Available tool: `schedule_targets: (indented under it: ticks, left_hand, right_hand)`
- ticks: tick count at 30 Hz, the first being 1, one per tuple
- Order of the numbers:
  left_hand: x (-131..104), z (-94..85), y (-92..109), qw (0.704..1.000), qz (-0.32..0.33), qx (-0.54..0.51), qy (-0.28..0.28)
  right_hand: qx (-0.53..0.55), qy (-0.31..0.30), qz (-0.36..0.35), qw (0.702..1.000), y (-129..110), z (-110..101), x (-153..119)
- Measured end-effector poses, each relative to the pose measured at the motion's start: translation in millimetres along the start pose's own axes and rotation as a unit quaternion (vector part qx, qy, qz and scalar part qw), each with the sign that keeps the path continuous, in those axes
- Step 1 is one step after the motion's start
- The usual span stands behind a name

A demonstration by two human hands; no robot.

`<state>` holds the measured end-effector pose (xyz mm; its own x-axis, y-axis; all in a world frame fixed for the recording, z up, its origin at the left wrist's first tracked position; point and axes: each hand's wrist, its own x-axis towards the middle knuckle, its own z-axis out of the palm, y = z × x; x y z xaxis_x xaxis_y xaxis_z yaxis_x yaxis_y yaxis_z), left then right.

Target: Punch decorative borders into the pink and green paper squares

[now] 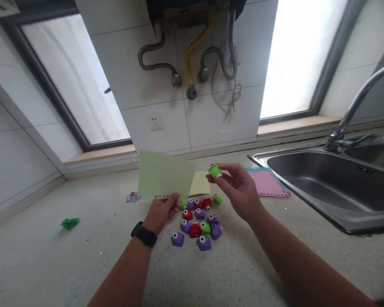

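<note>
My left hand (pixel 163 212), with a black watch on its wrist, pinches the lower edge of a pale green paper sheet (pixel 164 175). A row of small punched holes runs along that edge. To the right, my right hand (pixel 238 187) holds a small lime green craft punch (pixel 215 171) between thumb and fingers, raised above the counter. Below and between the hands lie several purple, red and green punches, among them a purple one (pixel 205 242) at the front and a green one (pixel 217 198) at the back. A yellowish sheet (pixel 201 183) lies behind them.
Pink sheets (pixel 270 183) with punched edges lie on the counter (pixel 109 260) beside a steel sink (pixel 307 170) with a faucet (pixel 355 102). Small paper scraps (pixel 132 197) are left of the green sheet. A crumpled green item (pixel 70 223) lies at the far left.
</note>
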<state>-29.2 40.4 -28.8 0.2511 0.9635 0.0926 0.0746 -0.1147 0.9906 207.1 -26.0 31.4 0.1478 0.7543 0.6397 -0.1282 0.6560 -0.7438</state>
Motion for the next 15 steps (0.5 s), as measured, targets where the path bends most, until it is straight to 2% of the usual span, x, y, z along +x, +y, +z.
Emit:
schedule_targets:
  ticks: [4, 15]
  left_hand:
    - [-2.6, 3.7, -0.6, 1.000, 0.003, 0.013, -0.014]
    - [-3.9, 4.5, -2.1, 0.998, 0.039, 0.050, 0.007]
  right_hand:
    - [-0.023, 0.008, -0.060, 0.998, -10.5, 2.8, -5.0]
    - [-0.079, -0.021, -0.146, 0.986, -9.2, 3.8, -12.6]
